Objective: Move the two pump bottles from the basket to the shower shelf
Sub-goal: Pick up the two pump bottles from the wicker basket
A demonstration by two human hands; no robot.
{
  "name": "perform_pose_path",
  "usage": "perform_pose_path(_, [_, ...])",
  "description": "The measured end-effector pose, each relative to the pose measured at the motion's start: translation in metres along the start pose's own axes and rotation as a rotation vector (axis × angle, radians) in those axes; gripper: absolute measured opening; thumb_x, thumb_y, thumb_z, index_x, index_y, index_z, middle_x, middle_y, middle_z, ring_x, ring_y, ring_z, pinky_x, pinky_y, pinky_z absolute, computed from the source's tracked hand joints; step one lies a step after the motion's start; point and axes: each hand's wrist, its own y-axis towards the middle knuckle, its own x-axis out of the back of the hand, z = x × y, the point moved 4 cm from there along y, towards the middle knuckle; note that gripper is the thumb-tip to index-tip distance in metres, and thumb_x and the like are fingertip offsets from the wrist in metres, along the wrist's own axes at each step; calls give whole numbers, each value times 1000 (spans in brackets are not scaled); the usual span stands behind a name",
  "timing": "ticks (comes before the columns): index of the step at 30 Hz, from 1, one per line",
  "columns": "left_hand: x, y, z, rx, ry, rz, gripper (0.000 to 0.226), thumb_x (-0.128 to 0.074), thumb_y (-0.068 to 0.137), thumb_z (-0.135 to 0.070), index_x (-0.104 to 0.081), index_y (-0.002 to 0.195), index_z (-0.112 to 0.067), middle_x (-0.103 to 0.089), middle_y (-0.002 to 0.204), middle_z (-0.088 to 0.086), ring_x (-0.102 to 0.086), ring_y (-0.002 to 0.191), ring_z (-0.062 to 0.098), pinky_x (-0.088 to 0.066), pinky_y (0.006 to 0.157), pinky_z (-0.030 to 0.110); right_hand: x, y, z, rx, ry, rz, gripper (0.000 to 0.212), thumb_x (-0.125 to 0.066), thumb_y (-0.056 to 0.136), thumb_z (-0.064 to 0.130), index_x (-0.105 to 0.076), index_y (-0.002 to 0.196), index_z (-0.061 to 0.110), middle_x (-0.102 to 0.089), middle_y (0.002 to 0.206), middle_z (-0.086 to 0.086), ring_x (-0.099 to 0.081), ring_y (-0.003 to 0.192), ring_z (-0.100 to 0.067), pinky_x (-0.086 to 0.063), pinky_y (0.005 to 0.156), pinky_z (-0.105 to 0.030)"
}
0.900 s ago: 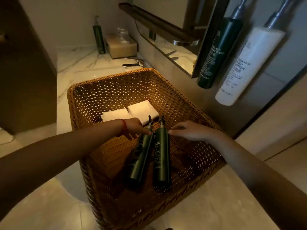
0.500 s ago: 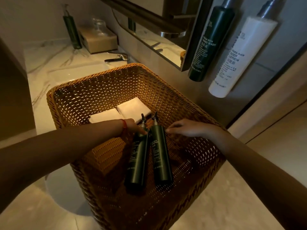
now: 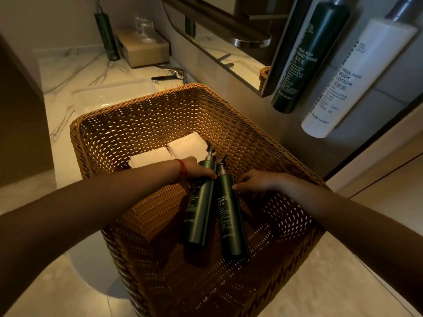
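Two dark green pump bottles lie side by side in a brown wicker basket [image 3: 142, 106], pumps pointing away from me. My left hand [image 3: 196, 170], with a red thread at the wrist, is wrapped around the shoulder of the left pump bottle [image 3: 199, 211], thumb across its top. The fingers of my right hand [image 3: 256, 181] are spread, and the fingertips touch the upper right side of the right pump bottle [image 3: 230, 220], labelled shampoo. No shower shelf is in sight.
Two folded white towels [image 3: 158, 156] lie at the basket's far end. A green hand wash bottle [image 3: 306, 58] and a white body lotion bottle [image 3: 357, 78] hang on the right wall. Behind the basket are a sink [image 3: 114, 94], faucet [image 3: 169, 74], tissue box [image 3: 144, 49] and another green bottle [image 3: 106, 37].
My left hand has closed over the left bottle's shoulder. My right hand has slid nearer along the right bottle's side. The view has shifted closer to the basket.
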Motion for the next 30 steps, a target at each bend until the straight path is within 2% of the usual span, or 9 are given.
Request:
perform_pose_path(3, [19,-2,-10,-47,-31,0,64,-67,74,-30,-40,125,0,-56,100,10,-57,84,23,-53,66,36,-4,9,3,-25,26,-7,44,-48,88,42,-55,110,4,-59,85,-6,-56,67,-17,-46,59,-27])
perform_pose_path(5, [29,-4,-12,-58,-5,-1,62,-67,73,-35,-45,121,-2,-55,97,7,-55,79,19,-49,58,31,-10,13,6,-52,76,17,49,-49,87,43,-50,118,5,-63,103,-13,-58,67,-16,-48,60,-28])
perform_pose_path(7, [36,-5,-12,-54,30,15,62,-67,72,-36,-47,120,-3,-55,106,10,-56,82,20,-50,59,30,-15,16,7,-80,127,36,58,-51,85,45,-44,125,4,-58,121,-19,-64,80,-23,-50,63,-32])
perform_pose_path(10, [42,-7,-13,-49,92,27,61,-69,71,-35,-48,120,-4,-55,112,12,-56,93,25,-52,67,33,-19,20,10,-119,228,31,68,-58,82,44,-35,131,3,-51,130,-21,-59,108,-35,-51,81,-42])
perform_pose_path(17, [50,-12,-17,-81,63,3,59,-68,73,-32,-48,121,-4,-53,113,12,-54,98,27,-53,75,37,-23,28,11,-128,416,-94,72,-71,75,30,-34,130,3,-48,131,-20,-55,113,-32,-50,92,-41])
perform_pose_path(22, [58,-14,-19,-114,27,-34,59,-68,73,-31,-48,121,-4,-56,107,10,-58,86,22,-53,68,34,-6,20,19,-83,411,-175,72,-70,75,28,-32,131,3,-46,132,-18,-52,115,-31,-48,90,-37])
perform_pose_path(25, [62,-18,-21,-125,-1,-46,61,-67,73,-30,-45,124,-4,-55,95,5,-57,83,21,-52,67,34,12,6,30,6,408,-237,68,-68,77,28,-35,130,3,-47,127,-12,-51,113,-28,-48,73,-27])
perform_pose_path(27, [65,-22,-22,-142,-27,-65,62,-67,74,-30,-44,125,-5,-55,93,4,-57,83,20,-52,67,34,24,-4,37,96,416,-260,60,-66,78,27,-41,127,4,-52,122,-12,-54,100,-21,-42,60,-21])
perform_pose_path(30, [69,-32,-27,-182,-87,-107,58,-66,75,-29,-45,124,-5,-54,91,3,-56,82,19,-52,67,33,38,-21,44,205,434,-294,49,-64,80,26,-48,123,6,-58,108,-8,-54,77,-9,-41,59,-20])
